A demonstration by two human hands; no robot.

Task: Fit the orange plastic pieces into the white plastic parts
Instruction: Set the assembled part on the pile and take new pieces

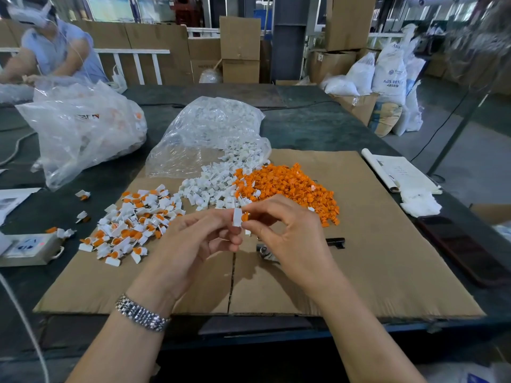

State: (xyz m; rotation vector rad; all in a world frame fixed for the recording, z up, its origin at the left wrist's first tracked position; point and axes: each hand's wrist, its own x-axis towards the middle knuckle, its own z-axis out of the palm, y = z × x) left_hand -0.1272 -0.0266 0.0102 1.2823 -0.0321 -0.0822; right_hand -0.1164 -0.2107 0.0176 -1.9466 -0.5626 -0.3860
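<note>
The left hand (193,239) pinches a white part (237,217) up over the cardboard (373,244), w/ its open side facing the right hand (279,230), which pinches an orange piece (244,217) right at it, prob. so it can push in.

Stacked cardboard boxes (240,49), white sacks (388,73), railing (132,59)

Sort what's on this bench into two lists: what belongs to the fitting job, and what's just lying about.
Job:
left hand holding white part
right hand pressing orange piece into it
orange pile
white pile
finished pile
clear bag of white parts

Lying about:
phone
papers
white cloth
power strip
</note>
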